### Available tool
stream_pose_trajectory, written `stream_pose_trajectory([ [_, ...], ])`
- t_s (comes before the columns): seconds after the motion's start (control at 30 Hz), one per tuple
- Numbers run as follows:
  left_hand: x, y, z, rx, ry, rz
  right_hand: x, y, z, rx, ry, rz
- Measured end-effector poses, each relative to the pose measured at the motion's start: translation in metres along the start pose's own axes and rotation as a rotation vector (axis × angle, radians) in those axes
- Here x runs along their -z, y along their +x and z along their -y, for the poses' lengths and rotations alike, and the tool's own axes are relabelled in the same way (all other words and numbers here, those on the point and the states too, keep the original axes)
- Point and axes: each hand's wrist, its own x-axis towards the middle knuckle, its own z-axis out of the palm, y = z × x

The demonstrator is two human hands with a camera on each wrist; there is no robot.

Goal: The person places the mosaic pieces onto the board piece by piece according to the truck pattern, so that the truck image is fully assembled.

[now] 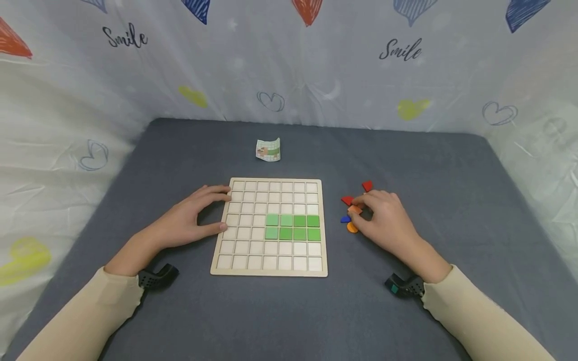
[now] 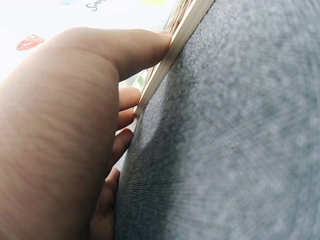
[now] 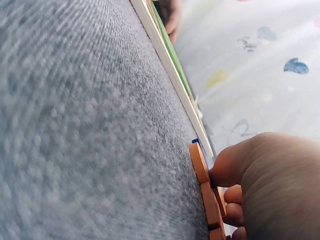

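A light wooden grid board (image 1: 244, 234) lies flat on the table, with several green square tiles (image 1: 299, 234) filling cells in its middle right rows. My left hand (image 1: 180, 218) rests by the board's left edge, thumb and fingertips touching its frame; the left wrist view shows the thumb (image 2: 145, 47) against the wooden side. To the right of the board, my right hand (image 1: 387, 220) pinches an orange tile (image 1: 354, 209) between thumb and fingers, low over a small cluster. Around it lie red tiles (image 1: 347, 200), a blue tile (image 1: 345, 219) and a round orange tile (image 1: 352, 227).
Behind the board lies a small curled picture card (image 1: 268, 150) with a green and brown pattern on a grid. A dark grey cloth (image 1: 289, 316) covers the table. A white printed curtain (image 1: 334, 65) hangs at the back and sides.
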Motion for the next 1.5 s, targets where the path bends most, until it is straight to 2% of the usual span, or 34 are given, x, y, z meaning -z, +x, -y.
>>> stream_pose_trajectory([
  [0.3,-0.003,0.005,0.0,-0.016,-0.005,0.002,-0.001,0.003,0.005,0.04,0.042,-0.034],
  [0.47,0.001,0.006,-0.001,-0.01,-0.006,0.007,-0.007,0.009,0.013,0.113,0.085,-0.049],
  [1.33,0.001,0.002,0.001,-0.01,0.001,0.0,-0.039,0.036,0.077,0.264,0.276,0.075],
  [1.5,0.001,0.002,0.001,-0.016,0.001,-0.007,-0.046,0.04,0.091,0.306,0.297,0.069],
])
